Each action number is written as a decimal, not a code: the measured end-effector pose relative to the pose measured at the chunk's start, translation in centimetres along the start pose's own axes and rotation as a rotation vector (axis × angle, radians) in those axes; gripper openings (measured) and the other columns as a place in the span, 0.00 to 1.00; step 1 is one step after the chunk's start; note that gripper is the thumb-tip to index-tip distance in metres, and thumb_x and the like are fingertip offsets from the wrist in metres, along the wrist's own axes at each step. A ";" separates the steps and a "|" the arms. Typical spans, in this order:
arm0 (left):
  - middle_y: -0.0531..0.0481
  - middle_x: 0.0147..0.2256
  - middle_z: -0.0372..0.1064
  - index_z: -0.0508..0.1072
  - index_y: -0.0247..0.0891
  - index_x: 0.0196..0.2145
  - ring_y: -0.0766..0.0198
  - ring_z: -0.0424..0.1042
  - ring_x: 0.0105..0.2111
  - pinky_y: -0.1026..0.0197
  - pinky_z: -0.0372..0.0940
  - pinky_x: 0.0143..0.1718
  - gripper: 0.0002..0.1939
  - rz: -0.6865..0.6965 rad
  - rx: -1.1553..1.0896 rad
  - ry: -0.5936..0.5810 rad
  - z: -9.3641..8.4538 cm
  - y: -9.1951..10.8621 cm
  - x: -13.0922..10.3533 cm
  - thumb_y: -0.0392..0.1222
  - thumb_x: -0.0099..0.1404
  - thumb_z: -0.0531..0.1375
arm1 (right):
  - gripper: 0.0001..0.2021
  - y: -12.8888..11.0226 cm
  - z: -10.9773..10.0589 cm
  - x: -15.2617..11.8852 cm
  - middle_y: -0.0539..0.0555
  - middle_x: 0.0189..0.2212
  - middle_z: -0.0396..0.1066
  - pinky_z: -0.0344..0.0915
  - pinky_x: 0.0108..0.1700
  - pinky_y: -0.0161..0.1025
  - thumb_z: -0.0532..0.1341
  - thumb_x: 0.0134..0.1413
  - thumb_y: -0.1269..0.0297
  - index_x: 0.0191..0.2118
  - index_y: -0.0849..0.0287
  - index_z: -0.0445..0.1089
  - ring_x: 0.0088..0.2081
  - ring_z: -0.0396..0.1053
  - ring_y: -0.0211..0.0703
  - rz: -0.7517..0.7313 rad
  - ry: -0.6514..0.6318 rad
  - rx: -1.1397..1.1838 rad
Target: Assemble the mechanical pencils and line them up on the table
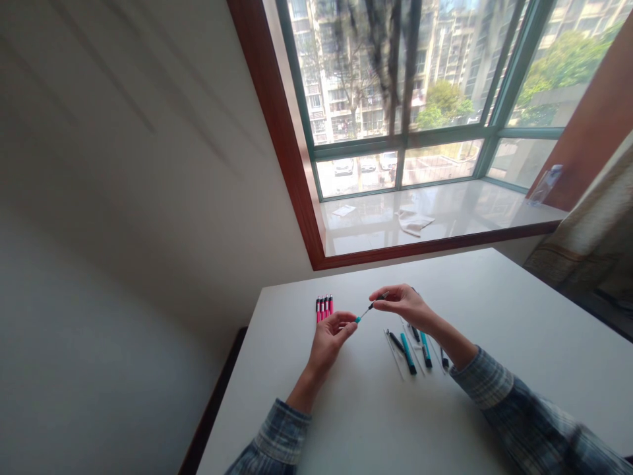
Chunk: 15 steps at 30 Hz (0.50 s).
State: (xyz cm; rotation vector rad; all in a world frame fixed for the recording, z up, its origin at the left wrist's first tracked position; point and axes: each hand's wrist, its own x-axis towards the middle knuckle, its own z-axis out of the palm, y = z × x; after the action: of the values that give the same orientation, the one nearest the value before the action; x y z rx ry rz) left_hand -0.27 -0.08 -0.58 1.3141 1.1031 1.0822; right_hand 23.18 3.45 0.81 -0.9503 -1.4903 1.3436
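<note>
Pinching a teal pen piece (358, 319) in the left hand (327, 341), just below centre, and gripping probably a black pen mechanism (379, 298) in the right hand (406, 305); bridging both with a thin refill (364, 312), best aligned straight. Working near loose pen parts (407, 351), lower right of centre.

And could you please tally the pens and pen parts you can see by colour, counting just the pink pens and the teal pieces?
Pink pens: 4
Teal barrels on the table: 2
Teal piece in the left hand: 1
Total: 7
</note>
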 end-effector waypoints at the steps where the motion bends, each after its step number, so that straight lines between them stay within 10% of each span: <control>1: 0.45 0.37 0.78 0.81 0.37 0.36 0.58 0.75 0.38 0.59 0.68 0.43 0.14 0.002 0.003 -0.004 0.0 0.0 0.0 0.48 0.56 0.71 | 0.17 -0.2 0.1 -0.1 0.55 0.36 0.80 0.66 0.37 0.38 0.72 0.50 0.54 0.42 0.59 0.81 0.35 0.73 0.43 -0.005 -0.020 -0.012; 15: 0.46 0.35 0.78 0.81 0.37 0.36 0.59 0.75 0.36 0.59 0.68 0.41 0.14 0.017 0.011 -0.016 0.3 0.5 0.0 0.48 0.55 0.71 | 0.14 -0.6 1.4 -0.4 0.56 0.38 0.79 0.71 0.43 0.42 0.70 0.53 0.55 0.41 0.58 0.78 0.39 0.76 0.46 -0.075 -0.134 -0.065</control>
State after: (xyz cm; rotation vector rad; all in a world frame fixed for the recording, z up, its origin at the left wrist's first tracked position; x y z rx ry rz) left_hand 0.02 -0.16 -0.07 1.3407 1.0894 1.0780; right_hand 21.98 2.56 1.37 -0.8508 -1.6636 1.3333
